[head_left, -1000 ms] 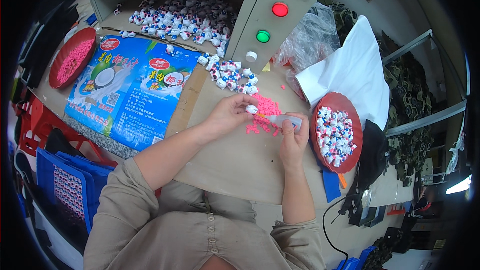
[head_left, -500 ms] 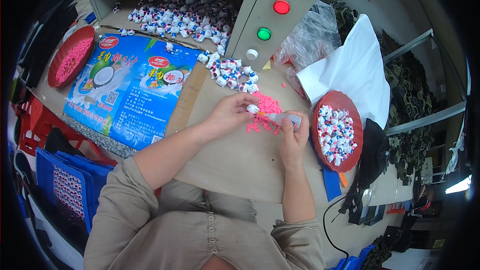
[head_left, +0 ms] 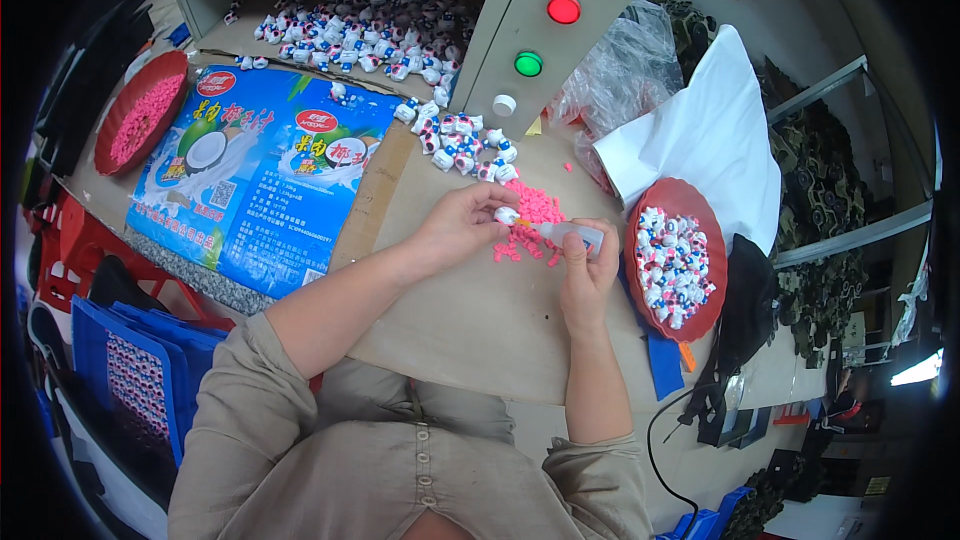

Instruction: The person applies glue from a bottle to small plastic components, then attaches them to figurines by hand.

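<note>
Between thumb and fingers, my left hand (head_left: 467,225) pinches a small white figurine (head_left: 506,215) over the table. My right hand (head_left: 587,265) is closed around a small translucent squeeze bottle (head_left: 580,235), whose yellowish tip points left at the figurine. The tip is close to the figurine; whether they touch I cannot tell. Just beyond and below both hands lies a heap of small pink pieces (head_left: 538,208). A cluster of white, blue and pink figurines (head_left: 460,150) sits beyond my left hand.
At right stands a red scalloped bowl (head_left: 716,280) filled with figurines. Another red bowl (head_left: 112,145) at far left holds pink pieces. A grey machine housing (head_left: 510,50) with more figurines inside occupies the back. Blue printed cardboard (head_left: 270,230) lies at left, and white sheeting (head_left: 700,130) behind the right bowl.
The bottle's tip has drawn back very slightly to the right of the figurine. My left hand keeps nearly the same place.
</note>
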A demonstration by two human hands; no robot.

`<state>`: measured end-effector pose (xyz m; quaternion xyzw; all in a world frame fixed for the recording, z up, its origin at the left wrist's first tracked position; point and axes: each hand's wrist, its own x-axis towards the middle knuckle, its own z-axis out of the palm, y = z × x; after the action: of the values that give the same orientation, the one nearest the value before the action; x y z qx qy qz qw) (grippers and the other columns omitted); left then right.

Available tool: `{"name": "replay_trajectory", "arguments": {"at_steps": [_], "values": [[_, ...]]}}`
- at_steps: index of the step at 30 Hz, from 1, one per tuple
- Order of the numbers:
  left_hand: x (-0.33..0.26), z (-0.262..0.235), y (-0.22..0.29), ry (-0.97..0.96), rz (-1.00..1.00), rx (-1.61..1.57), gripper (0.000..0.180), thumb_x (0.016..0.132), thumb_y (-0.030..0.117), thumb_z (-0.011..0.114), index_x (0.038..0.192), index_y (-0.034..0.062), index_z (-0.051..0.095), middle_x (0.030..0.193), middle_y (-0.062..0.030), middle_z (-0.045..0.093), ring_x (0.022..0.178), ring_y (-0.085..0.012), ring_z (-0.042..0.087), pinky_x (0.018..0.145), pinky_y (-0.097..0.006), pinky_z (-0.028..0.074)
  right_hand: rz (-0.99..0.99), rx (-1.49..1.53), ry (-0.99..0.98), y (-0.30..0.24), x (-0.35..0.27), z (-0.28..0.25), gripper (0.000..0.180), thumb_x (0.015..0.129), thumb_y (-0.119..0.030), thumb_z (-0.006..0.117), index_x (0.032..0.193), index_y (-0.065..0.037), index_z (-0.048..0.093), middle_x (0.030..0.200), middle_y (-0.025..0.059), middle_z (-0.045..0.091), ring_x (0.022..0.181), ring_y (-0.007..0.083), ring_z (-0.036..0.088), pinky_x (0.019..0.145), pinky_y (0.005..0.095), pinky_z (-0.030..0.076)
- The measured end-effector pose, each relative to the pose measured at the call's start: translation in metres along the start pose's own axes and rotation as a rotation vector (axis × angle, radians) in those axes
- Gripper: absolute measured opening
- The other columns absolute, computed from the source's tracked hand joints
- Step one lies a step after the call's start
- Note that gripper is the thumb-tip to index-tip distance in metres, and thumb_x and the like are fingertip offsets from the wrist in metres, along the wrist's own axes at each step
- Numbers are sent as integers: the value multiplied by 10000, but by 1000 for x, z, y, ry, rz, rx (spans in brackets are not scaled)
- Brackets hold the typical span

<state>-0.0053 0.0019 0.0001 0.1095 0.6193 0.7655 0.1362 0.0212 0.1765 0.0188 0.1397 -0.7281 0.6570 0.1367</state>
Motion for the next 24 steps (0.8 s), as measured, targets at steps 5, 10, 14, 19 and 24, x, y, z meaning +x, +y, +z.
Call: {"name": "replay_trajectory", "arguments": {"at_steps": [5, 10, 14, 19, 24], "values": [[-1, 0, 0, 8, 11, -4, 329, 753, -63, 541, 1071, -10, 473, 1038, -78, 533, 882, -99, 533, 776, -222, 460, -10, -43, 18, -2, -2, 4, 193, 832, -165, 534, 895, 0, 456, 810, 47, 448, 704, 98, 443, 608, 214, 366], [1, -2, -4, 19, 19, 14, 326, 756, -32, 564, 1068, -16, 471, 1034, -85, 537, 874, -99, 538, 769, -219, 465, -224, -265, 44, 10, -3, 1, 193, 786, -127, 576, 885, 7, 478, 785, 92, 453, 692, 177, 453, 614, 263, 367], [1, -2, -4, 37, 40, 18, 332, 747, 3, 583, 1065, -6, 488, 991, -75, 547, 848, -101, 535, 742, -229, 460, -228, -282, 50, 9, -3, 2, 208, 778, -134, 586, 890, 7, 482, 783, 97, 450, 699, 196, 453, 624, 278, 365], [2, -2, -5, 49, 37, 7, 334, 743, 6, 592, 1061, -5, 490, 969, -69, 548, 853, -106, 536, 742, -229, 460, -221, -286, 57, 8, -3, 1, 201, 783, -145, 583, 877, 4, 486, 788, 99, 456, 705, 197, 455, 627, 282, 365], [2, -2, -4, 48, 28, -8, 328, 745, -32, 571, 1059, -9, 479, 981, -71, 536, 868, -105, 536, 760, -224, 464, -216, -304, 50, 3, -2, 0, 192, 793, -153, 573, 862, 4, 485, 789, 94, 458, 701, 188, 459, 622, 277, 365]]}}
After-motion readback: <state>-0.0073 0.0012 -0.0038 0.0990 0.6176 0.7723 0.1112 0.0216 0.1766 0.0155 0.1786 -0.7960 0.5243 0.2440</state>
